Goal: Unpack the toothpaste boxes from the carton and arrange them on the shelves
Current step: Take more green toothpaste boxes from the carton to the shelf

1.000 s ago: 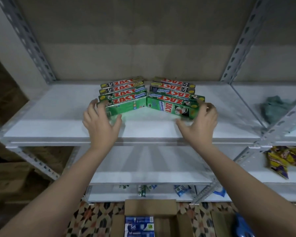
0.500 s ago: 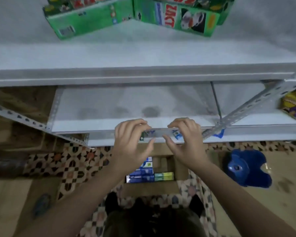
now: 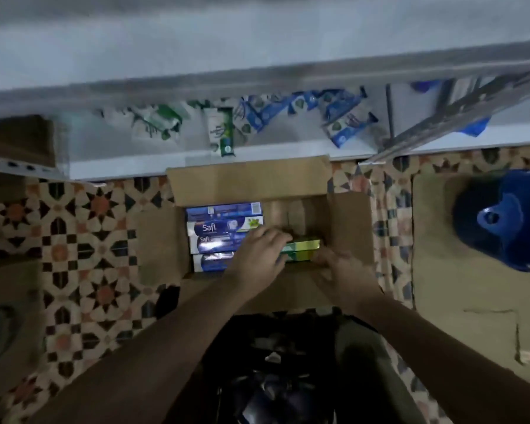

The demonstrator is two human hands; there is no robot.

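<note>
An open brown carton [image 3: 248,182] stands on the floor below me. Its left half holds several blue Safi toothpaste boxes [image 3: 224,229] lying side by side. In the right half lie green toothpaste boxes [image 3: 305,246]. My left hand [image 3: 257,252] reaches into the carton with its fingers curled over the left end of the green boxes. My right hand [image 3: 340,266] closes on their near right end. Both hands hide part of the green boxes, and the picture is blurred.
The lowest shelf [image 3: 288,154] beyond the carton carries scattered blue and green toothpaste packs [image 3: 291,110]. A higher shelf edge [image 3: 257,75] crosses the top. A slanted metal upright [image 3: 459,114] runs at the right. A blue plastic stool [image 3: 508,221] sits right of the carton on the patterned floor [image 3: 83,228].
My view has swung down from the upper shelf with the Zact boxes to the carton. Both hands came off the shelf, dropped, and now close on the green boxes inside.
</note>
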